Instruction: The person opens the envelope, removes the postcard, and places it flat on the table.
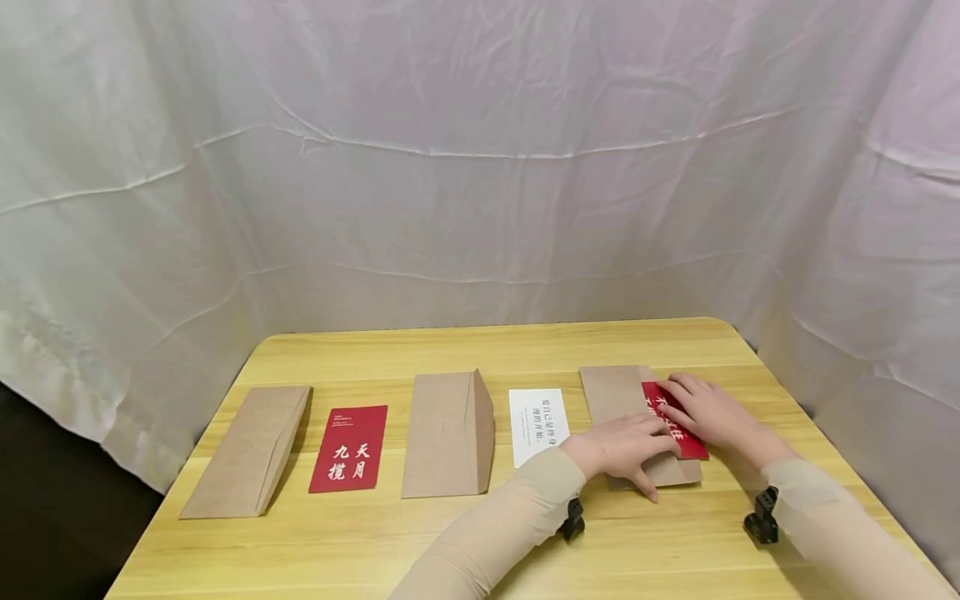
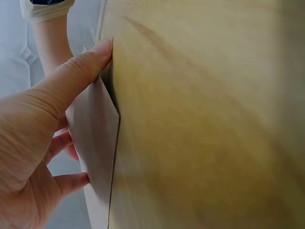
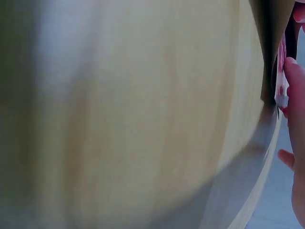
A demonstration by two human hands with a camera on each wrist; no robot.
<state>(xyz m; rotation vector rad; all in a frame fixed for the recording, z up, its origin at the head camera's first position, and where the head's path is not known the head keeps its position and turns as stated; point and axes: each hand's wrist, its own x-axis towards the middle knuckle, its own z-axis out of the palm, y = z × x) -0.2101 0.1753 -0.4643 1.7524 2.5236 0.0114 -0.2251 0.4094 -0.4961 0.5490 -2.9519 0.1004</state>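
Observation:
On the right side of the table lies a brown paper envelope [image 1: 611, 387], its flap [image 2: 97, 129] toward the right. My left hand [image 1: 626, 446] rests spread across it, thumb stretched to the near edge and fingertips on the paper. A red card [image 1: 693, 446] with white characters overlaps the envelope's flap end, its left part covered by the hands. My right hand [image 1: 708, 408] holds this card from its far right side, fingers bent over its upper part. In the right wrist view, fingers [image 3: 294, 74] lie against the card's red face [image 3: 281, 62].
A white printed card [image 1: 528, 425] lies just left of my left hand, partly under the forearm. Further left are a second brown envelope [image 1: 442, 433], another red card [image 1: 348, 450] and a third envelope [image 1: 243, 454]. White cloth [image 1: 480, 208] hangs behind the wooden table [image 1: 337, 542].

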